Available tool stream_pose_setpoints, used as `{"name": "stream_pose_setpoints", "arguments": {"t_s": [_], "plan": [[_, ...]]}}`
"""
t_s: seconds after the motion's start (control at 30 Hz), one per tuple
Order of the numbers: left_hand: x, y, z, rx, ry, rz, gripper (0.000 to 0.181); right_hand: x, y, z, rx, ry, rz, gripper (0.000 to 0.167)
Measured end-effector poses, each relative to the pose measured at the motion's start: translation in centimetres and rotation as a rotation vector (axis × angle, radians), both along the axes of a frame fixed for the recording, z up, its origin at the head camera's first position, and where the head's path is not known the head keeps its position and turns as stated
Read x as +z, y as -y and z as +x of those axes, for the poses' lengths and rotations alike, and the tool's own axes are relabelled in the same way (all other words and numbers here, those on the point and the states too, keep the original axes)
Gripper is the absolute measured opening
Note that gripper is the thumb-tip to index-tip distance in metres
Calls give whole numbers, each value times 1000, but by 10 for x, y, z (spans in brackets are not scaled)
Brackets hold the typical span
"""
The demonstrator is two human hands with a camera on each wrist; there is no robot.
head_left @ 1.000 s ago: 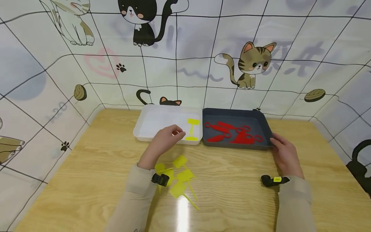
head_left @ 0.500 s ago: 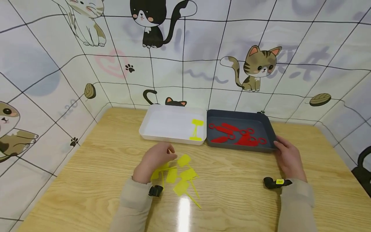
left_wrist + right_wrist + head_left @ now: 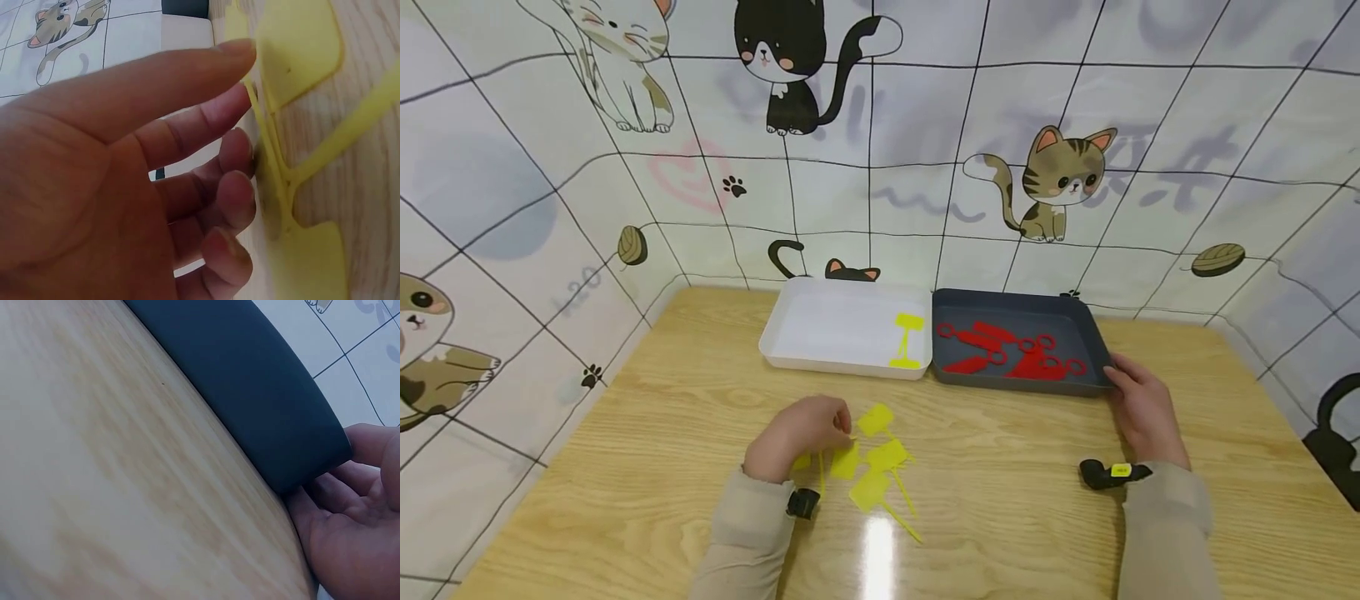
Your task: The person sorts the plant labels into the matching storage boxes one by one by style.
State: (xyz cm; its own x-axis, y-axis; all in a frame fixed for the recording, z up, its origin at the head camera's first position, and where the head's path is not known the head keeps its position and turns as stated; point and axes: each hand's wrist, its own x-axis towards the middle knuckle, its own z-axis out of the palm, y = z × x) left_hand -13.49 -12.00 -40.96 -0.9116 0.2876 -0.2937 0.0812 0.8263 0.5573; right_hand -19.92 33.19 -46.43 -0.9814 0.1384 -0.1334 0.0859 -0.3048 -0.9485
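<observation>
In the head view my left hand (image 3: 805,429) is palm-down over a loose pile of yellow plant labels (image 3: 871,490), flat heads on thin stems. In the left wrist view its thumb and index fingertip pinch a thin yellow stem (image 3: 257,115); the other fingers curl beside it. My right hand (image 3: 1146,412) grips the right front corner of a dark grey tray (image 3: 1015,387), thumb at the rim and fingers against the side and underside. Several red flat tags with ring ends (image 3: 1045,365) lie in that tray.
A white tray (image 3: 827,329) stands against the left side of the dark one, with yellow labels (image 3: 905,342) along its right side. Both trays sit near the back of the wooden table (image 3: 1000,500). A cat-patterned sheet (image 3: 917,108) rises behind.
My left hand has come back from over the white tray to the yellow pile and lowered onto a label. My right hand keeps its grip on the dark tray. The head view has shifted slightly.
</observation>
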Motion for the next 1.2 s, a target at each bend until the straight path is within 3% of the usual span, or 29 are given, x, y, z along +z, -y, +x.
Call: {"name": "stream_pose_setpoints", "arguments": {"t_s": [0.23,0.47,0.73,0.97,1.2], "plan": [[-2,-1,-1,-14,-4,24,6,1,0,-1,-14,-27,-37,58],[-5,-1,-5,-21,-13,33,6,1,-1,-2,-23,-24,39,61],[-8,9,-10,-25,-14,53,10,0,1,-1,-4,-20,53,60],[-5,19,-9,20,22,146,12,0,3,0,-24,0,108,60],[-1,23,-11,-5,73,221,13,2,3,-1,-23,23,104,60]]}}
